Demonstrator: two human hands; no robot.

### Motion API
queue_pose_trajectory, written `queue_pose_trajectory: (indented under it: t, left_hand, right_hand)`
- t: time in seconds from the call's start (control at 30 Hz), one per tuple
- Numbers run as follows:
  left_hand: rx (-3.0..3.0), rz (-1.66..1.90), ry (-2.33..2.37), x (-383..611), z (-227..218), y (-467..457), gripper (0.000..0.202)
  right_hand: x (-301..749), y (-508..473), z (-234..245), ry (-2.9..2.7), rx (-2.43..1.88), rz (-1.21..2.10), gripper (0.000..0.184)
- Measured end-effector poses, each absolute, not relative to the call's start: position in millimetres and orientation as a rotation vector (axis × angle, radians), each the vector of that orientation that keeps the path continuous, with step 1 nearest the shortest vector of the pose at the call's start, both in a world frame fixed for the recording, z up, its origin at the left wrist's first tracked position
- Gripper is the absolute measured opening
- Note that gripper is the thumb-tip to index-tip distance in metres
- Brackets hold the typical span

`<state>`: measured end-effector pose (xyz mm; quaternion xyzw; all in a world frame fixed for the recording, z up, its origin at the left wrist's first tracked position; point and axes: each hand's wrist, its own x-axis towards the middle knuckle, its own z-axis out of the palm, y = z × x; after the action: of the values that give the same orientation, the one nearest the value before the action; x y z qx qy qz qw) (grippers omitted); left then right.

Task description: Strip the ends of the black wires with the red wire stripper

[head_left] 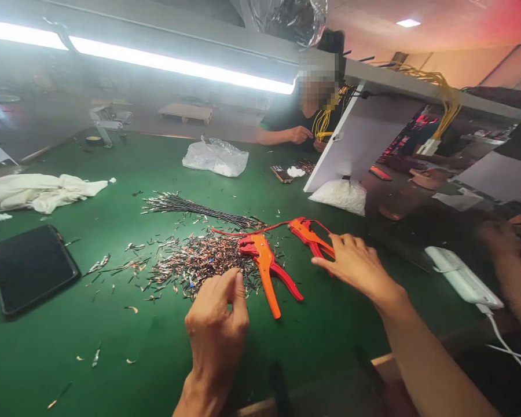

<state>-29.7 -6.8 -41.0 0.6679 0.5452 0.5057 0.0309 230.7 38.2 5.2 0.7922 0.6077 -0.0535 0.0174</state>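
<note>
Head view: left hand (pixel 217 315) grip pinched narrow, on small wire piece probably, can't tell; right hand (pixel 356 263) open, fingertips touching far orange stripper (pixel 310 236). Near stripper (pixel 267 269) lay between hands beside copper scrap pile (pixel 195 260). Likely stripping step; next needs firm handle grasp. Black wire bundle (pixel 191 208) behind, phone (pixel 30 267) left on green bench (pixel 113 336).

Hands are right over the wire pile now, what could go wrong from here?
1. The right hand rests on one orange wire stripper; its red cord might drag the second orange stripper.
2. The left hand pinches at the pile of cut copper-tipped wire bits; sharp ends may prick it.
3. Loose bits on the green mat could scatter.
</note>
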Motion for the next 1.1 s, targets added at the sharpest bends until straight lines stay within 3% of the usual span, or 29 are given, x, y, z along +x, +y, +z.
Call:
queue_pose_trajectory:
  t: [0.23,0.43,0.6,0.7,0.93,1.1]
  left_hand:
    - [1.907,1.604,1.71,-37.3,-31.4,-7.7,0.016]
    - [1.796,1.558,1.659,-35.0,-26.2,-6.6,0.015]
    - [1.645,1.629,1.712,-41.9,-26.4,-3.4,0.017]
    - [1.547,1.666,1.818,-52.4,-27.1,-2.3,0.018]
    - [1.585,1.606,1.897,-53.7,-28.5,-3.0,0.019]
    - [1.613,1.553,1.907,-44.2,-27.5,-5.2,0.02]
  right_hand:
    - [251.6,56.0,-12.9,1.761,2.51,-0.639,0.038]
    - [243.0,62.8,16.4,1.879,2.43,-1.711,0.03]
    - [175.8,38.4,24.1,2.105,1.766,-2.739,0.045]
    - [131.1,33.5,14.8,1.957,1.249,-3.181,0.047]
    - [111.6,36.9,-11.6,1.669,0.858,-3.489,0.022]
    - [115.5,28.9,-19.1,1.615,0.789,-3.595,0.024]
